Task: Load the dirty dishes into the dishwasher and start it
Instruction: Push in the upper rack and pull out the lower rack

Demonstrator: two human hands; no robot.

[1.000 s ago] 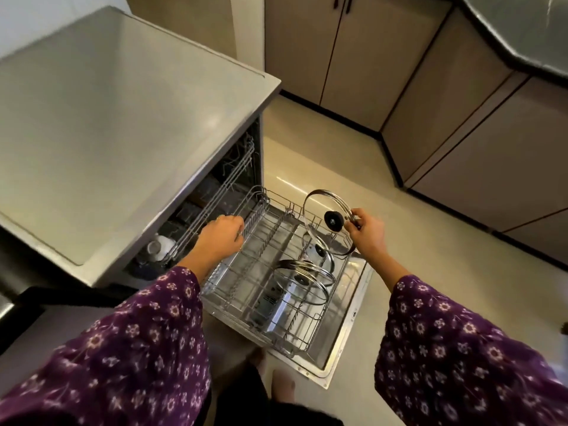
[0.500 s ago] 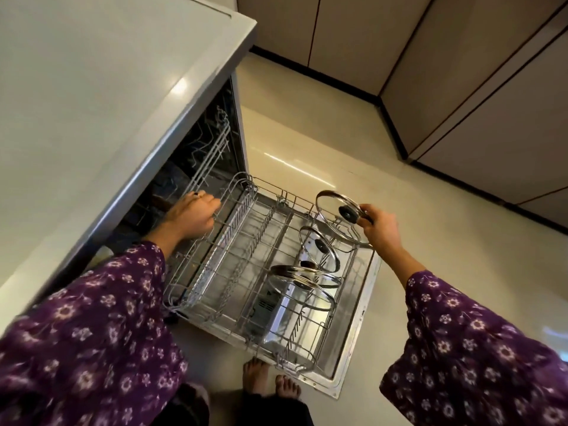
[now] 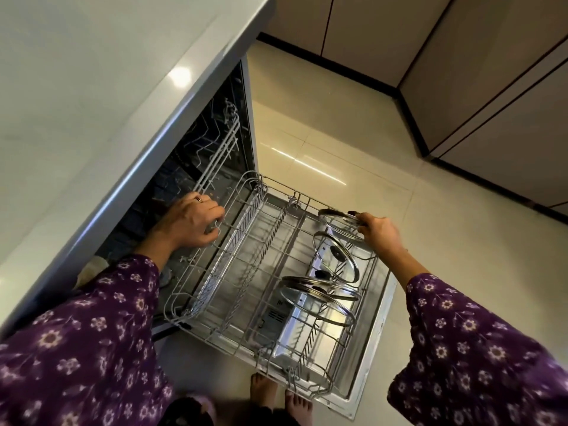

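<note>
The dishwasher's lower wire rack [image 3: 246,272] is pulled out over the open door [image 3: 378,339]. My left hand [image 3: 190,222] grips the wires at the rack's far left rim. My right hand [image 3: 379,230] holds a glass pot lid [image 3: 339,222] by its steel edge at the rack's far right corner, tilted among the tines. A second glass lid [image 3: 336,256] with a black knob stands just in front of it. Two more lids [image 3: 319,298] lean together nearer to me.
The grey countertop [image 3: 92,103] overhangs the dishwasher at the left. The upper rack [image 3: 221,146] sits inside the dark tub. Brown cabinets [image 3: 491,87] line the far and right sides. Beige floor tiles [image 3: 445,241] lie right of the door. My bare feet [image 3: 279,398] stand at the door's front edge.
My right hand has lowered the lid down into the rack's far right corner, now gripping its rim. My left hand stays on the rack's left rim. The camera has tipped further down.
</note>
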